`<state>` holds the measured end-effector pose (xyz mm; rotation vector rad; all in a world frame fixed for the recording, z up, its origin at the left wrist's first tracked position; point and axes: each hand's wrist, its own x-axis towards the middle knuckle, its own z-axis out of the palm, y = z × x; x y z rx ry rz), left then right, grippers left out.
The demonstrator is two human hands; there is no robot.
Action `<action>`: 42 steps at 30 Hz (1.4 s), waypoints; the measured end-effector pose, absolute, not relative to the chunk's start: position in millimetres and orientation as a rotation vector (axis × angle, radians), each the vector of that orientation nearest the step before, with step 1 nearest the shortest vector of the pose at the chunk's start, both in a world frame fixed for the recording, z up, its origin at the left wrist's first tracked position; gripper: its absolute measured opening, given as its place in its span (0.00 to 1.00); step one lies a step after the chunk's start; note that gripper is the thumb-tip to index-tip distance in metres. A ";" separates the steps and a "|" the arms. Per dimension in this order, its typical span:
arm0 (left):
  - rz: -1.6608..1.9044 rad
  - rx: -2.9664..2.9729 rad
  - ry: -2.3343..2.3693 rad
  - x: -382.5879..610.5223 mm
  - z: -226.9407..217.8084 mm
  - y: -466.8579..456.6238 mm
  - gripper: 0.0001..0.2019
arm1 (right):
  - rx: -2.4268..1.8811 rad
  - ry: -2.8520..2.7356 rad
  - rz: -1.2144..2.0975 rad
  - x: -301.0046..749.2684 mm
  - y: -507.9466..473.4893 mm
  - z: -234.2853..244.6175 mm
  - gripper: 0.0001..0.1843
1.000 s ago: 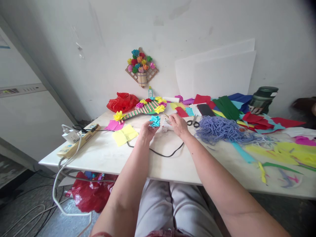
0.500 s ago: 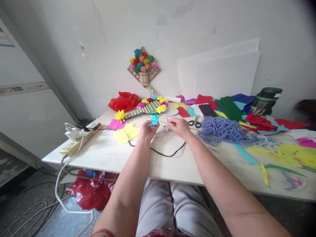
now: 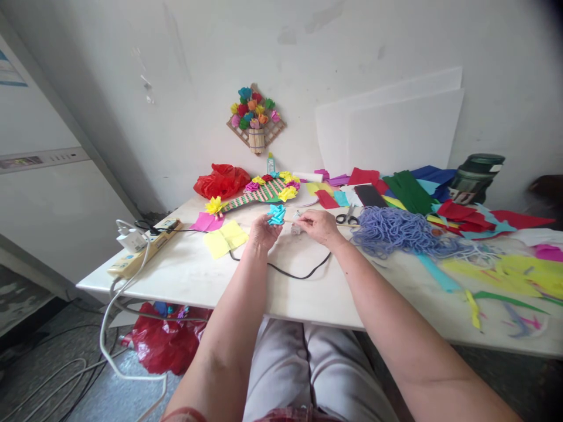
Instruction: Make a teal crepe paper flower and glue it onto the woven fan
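A light-blue paper flower [image 3: 277,214] is pinched in the fingers of my left hand [image 3: 263,232], above the table. My right hand [image 3: 320,227] is closed on a thin wooden stick [image 3: 288,221], whose left end reaches the flower. The stick's other end sticks out to the right, past my hand. Beyond my hands lies a green board decorated with paper flowers [image 3: 259,192]. Yellow paper squares [image 3: 226,238] lie left of my left hand. A pair of scissors [image 3: 347,219] rests just right of my right hand.
A power strip [image 3: 145,249] with plugs and cables lies at the table's left. A black cable [image 3: 294,275] curves below my hands. At right are purple yarn [image 3: 396,231], coloured paper [image 3: 409,192] and a dark thermos [image 3: 476,177]. A red plastic bag [image 3: 221,180] sits at the back.
My right hand has shifted slightly left with the stick, and the stick's end is closer to the flower. The flower has turned a little in my left hand.
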<state>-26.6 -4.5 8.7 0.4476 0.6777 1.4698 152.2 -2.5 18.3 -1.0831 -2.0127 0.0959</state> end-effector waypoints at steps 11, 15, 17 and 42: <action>1.490 0.452 0.693 -26.5 9.1 -4.4 0.11 | -1.106 -2.055 0.024 153.0 -4.9 21.2 0.06; 1.484 0.453 0.695 -26.7 8.8 -4.7 0.10 | -1.090 -2.062 -0.001 153.2 -5.5 22.1 0.06; 1.473 0.447 0.698 -26.6 8.9 -5.1 0.10 | -1.073 -2.061 -0.005 153.1 -5.2 22.1 0.06; 1.488 0.353 0.691 -20.4 12.1 -7.3 0.08 | -0.962 -2.179 -0.044 150.1 -5.8 18.0 0.13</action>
